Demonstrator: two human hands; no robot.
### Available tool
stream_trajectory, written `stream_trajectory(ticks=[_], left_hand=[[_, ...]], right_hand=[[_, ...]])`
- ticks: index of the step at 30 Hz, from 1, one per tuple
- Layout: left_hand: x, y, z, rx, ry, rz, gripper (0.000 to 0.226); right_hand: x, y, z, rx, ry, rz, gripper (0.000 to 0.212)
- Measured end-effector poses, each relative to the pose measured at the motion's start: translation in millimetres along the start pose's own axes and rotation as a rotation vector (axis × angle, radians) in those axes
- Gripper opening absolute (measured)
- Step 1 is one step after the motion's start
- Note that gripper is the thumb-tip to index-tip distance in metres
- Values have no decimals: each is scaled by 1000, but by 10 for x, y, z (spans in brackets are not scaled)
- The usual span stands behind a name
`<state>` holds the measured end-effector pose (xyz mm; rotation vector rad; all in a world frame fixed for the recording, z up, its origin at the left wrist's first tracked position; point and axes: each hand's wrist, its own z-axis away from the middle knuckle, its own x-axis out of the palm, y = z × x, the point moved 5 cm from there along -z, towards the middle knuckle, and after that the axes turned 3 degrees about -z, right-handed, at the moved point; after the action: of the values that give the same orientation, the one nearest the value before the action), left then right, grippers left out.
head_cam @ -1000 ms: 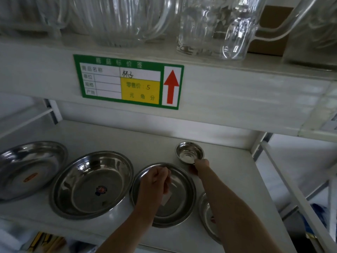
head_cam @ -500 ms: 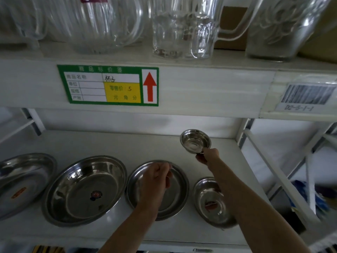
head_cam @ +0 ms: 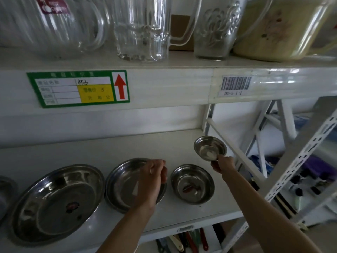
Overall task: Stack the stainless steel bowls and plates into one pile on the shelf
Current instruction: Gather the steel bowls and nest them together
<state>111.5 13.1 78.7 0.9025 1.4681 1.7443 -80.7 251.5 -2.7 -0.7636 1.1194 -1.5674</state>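
My right hand [head_cam: 223,164] pinches the near rim of a small steel bowl [head_cam: 209,147] and holds it tilted in the air above the right end of the white shelf [head_cam: 127,147]. A medium steel bowl [head_cam: 192,183] sits on the shelf just below and left of it. My left hand [head_cam: 152,177], fingers curled and holding nothing visible, hovers over a steel plate [head_cam: 122,185]. A larger steel plate [head_cam: 56,203] lies further left, and the edge of another plate [head_cam: 5,194] shows at the frame's left border.
The upper shelf's front edge [head_cam: 164,86] hangs low overhead, carrying glass jugs and mugs [head_cam: 142,28]. A diagonal white brace [head_cam: 235,154] and a perforated upright [head_cam: 299,161] bound the shelf on the right. Utensils [head_cam: 184,241] lie on the level below.
My right hand has lifted the small bowl off the shelf and carried it up and to the right. My left hand stays curled over the plate. The view has shifted rightward.
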Motion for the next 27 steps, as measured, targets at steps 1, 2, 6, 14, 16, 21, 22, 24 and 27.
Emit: stream_trajectory(ticks=[1,2,6,14,16,21,22,24,27], left_hand=[[28,-1,17,-4,-9,7,20],[55,-8,28,-11,-18,10,19],[112,-52,101,-35,-77,11,16],[102,-21,220,19,-160,-35,18],[84,-11,226,21,-172,-30,18],[55,2,222,20,-185,-6,18],[51,5,222,18,-187,-2,18],[39,6,217,17,-184,4,18],[20,3,210,14,-172,5,18]], right_hand=[[-105,35,22,4,33,-13,16],[-205,73,45,10,63,-31,17],[-491,212,177,31,122,-53,17],[-762,562,394,151,136,-35,20],[-797,620,435,170,133,-40,20],[-826,701,528,175,133,-43,15],[-829,716,523,174,139,-32,14],[-848,769,483,183,154,-20,10],[-949,1023,115,191,179,21,23]])
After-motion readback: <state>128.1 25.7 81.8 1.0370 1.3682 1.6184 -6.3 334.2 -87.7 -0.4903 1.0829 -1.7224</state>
